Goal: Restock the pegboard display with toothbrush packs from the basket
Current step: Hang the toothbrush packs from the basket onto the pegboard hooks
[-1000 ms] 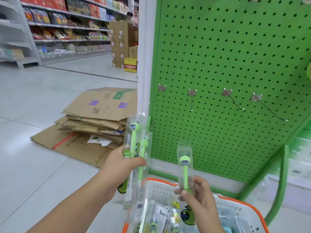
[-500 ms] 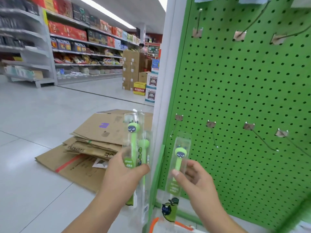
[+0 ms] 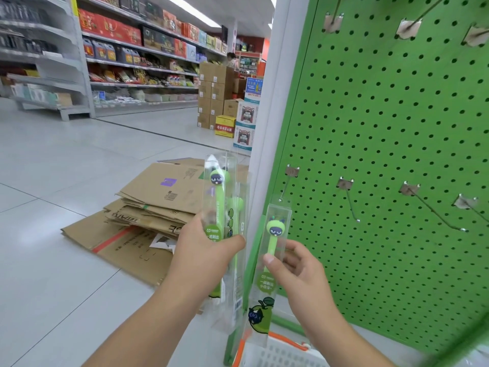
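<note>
My left hand [image 3: 203, 250] grips a bundle of clear toothbrush packs [image 3: 219, 197] with green cartoon-headed brushes, held upright left of the white post. My right hand [image 3: 296, 268] pinches a single toothbrush pack [image 3: 274, 234] upright, just in front of the green pegboard [image 3: 397, 115]. Its top is a little below the leftmost bare metal hook [image 3: 287, 184] of the lower row. More bare hooks [image 3: 349, 200] run to the right, and another row sits at the top. The white basket with an orange rim [image 3: 275, 350] shows at the bottom edge.
Flattened cardboard boxes [image 3: 148, 207] lie stacked on the tiled floor to the left. A white upright post [image 3: 275, 102] borders the pegboard. Stocked shelves [image 3: 127, 62] and stacked cartons [image 3: 214, 96] line the aisle behind, where a person stands far off.
The view has tilted up, so the basket dropped nearly out of sight. My right hand has lifted its single pack out of the basket toward the lower hook row. My left hand keeps its bundle.
</note>
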